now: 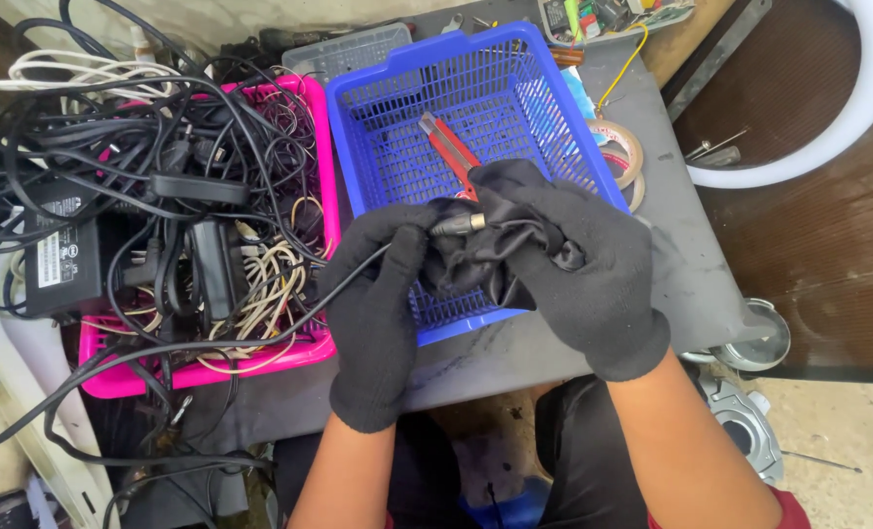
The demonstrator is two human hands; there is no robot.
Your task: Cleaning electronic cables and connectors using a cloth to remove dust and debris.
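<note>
Two black-gloved hands meet over a blue basket (pixel 397 108): the left hand (pixel 377 294) pinches a black cable (pixel 260 328) just behind its metal plug (pixel 459 223), while the right hand (pixel 578 264) clutches a black cloth (pixel 475 260) bunched around that plug. A red utility knife (pixel 448 147) lies in the basket; a pink basket (pixel 324 176) of tangled cables sits alongside.

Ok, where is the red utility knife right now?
In the head view, the red utility knife lies inside the blue basket, just above the gloved right hand.
</note>
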